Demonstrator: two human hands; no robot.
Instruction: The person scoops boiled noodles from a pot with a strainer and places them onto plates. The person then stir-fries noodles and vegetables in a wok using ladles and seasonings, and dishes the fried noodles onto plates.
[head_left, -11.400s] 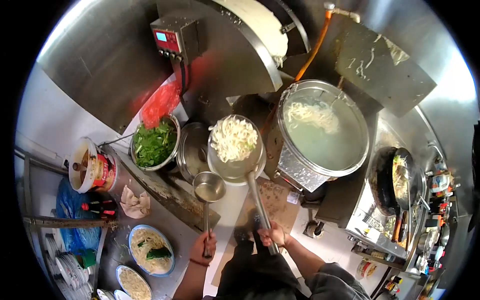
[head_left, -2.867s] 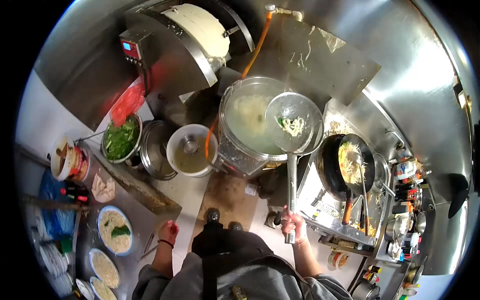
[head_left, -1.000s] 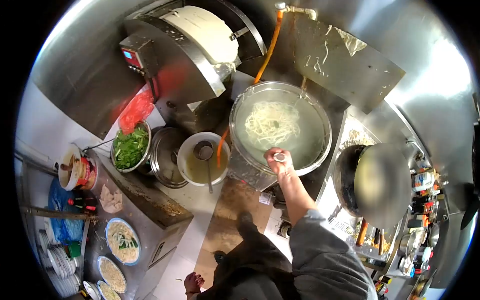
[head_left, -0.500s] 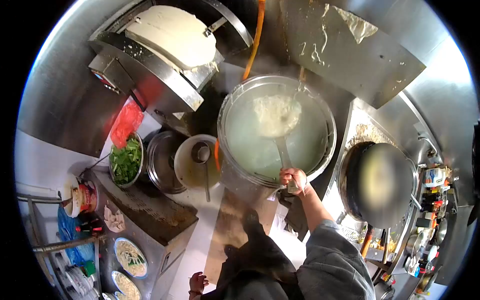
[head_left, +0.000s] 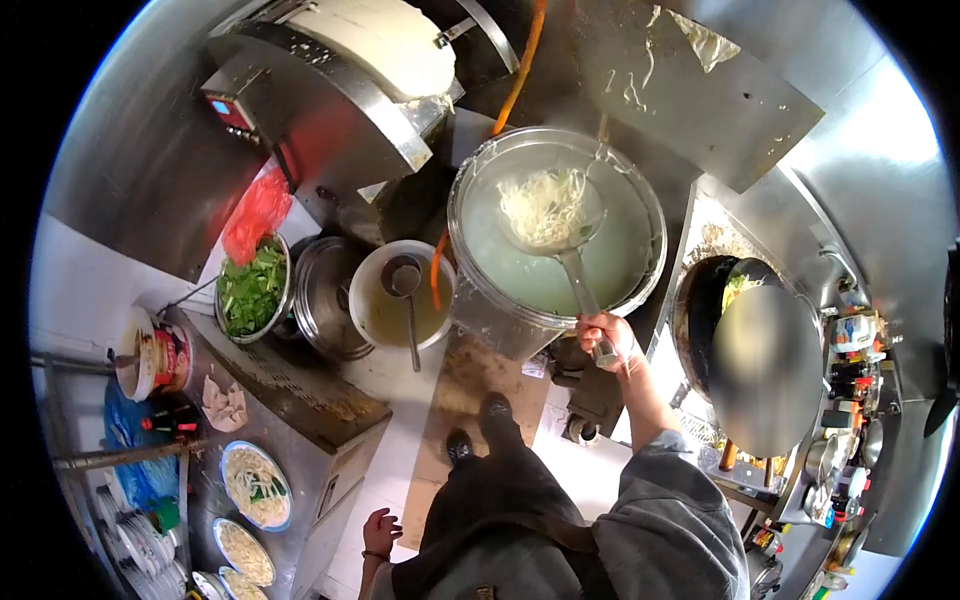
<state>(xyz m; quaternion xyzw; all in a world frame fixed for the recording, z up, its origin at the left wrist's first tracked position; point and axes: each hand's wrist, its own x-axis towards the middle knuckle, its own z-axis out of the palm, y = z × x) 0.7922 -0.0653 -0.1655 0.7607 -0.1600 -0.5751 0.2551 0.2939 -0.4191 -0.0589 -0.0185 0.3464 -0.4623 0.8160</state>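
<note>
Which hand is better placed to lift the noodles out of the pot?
The right hand: it grips the strainer under the noodles, over the pot. The left hand hangs low, away from it.

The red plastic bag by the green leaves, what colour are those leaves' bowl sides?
Silvery metal, on the bowl; the head view shows it.

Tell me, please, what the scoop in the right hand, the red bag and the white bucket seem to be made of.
Scoop: metal, probably stainless steel; its handle is grey with a dull shine.
Red bag: thin, crinkled plastic film, by its creases.
White bucket: likely smooth plastic, from its even pale wall; enamel is possible.
</note>
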